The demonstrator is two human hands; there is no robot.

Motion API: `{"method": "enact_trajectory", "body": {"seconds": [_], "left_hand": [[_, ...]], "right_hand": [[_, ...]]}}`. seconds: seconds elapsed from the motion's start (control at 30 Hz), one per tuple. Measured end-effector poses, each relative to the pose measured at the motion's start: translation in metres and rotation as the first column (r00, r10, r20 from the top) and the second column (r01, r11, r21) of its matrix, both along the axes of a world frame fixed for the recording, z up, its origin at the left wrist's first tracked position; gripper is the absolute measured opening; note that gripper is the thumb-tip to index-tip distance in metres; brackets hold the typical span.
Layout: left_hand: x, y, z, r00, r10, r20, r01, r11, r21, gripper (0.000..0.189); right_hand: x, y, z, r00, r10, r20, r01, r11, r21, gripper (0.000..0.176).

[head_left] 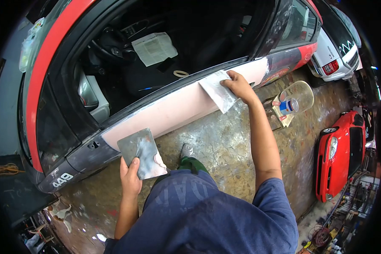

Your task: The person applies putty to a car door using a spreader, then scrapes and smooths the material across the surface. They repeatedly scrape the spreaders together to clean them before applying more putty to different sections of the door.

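My left hand [131, 177] grips a flat grey putty board [140, 148] by its lower left corner, thumb on top. The board has whitish smears, and a lump of pale pink filler [159, 163] sits along its right edge. My right hand [238, 86] is closed on the upper right of a wide, whitish filler spreader [219, 90]. The spreader lies over the car door [165, 106], whose outer skin has a long pale pink coat. Whether the spreader's edge touches the coat is hard to tell.
Inside the open window lie a newspaper [155, 48] and a roll of tape [180, 73]. Right of my right arm, a small stand [275, 116] holds a blue-and-white can [288, 106] and a clear round lid [304, 94]. A red car [340, 156] and a white car [332, 55] stand farther right.
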State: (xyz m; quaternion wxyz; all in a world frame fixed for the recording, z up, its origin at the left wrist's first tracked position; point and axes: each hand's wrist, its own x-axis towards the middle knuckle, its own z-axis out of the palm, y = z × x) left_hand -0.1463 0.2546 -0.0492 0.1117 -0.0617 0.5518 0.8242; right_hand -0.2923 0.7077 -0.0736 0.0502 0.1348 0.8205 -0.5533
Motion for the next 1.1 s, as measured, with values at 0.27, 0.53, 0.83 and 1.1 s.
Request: {"method": "enact_trajectory", "body": {"seconds": [0.27,0.53,0.83,1.1], "left_hand": [[0.002,-0.004,-0.006,1.0,0.001,0.012,-0.001,1.0,-0.014,0.05],[0.001,-0.003,-0.004,1.0,-0.007,-0.018,0.006,1.0,-0.031,0.048],[0.011,-0.009,0.006,0.999,0.041,0.031,-0.042,0.998,0.056,0.047],[0.04,-0.032,-0.029,0.97,0.01,0.243,-0.058,0.98,0.192,0.042]], "right_hand": [[-0.008,0.031,-0.013,0.999,-0.036,0.0,0.035,0.998,0.052,0.033],[-0.006,-0.021,-0.042,0.995,0.031,-0.091,-0.016,0.987,0.162,0.044],[0.045,-0.129,-0.046,0.995,0.034,-0.093,-0.071,0.898,-0.434,0.039],[0.211,-0.189,-0.013,0.994,-0.097,0.047,0.108,0.882,-0.458,0.034]]}}
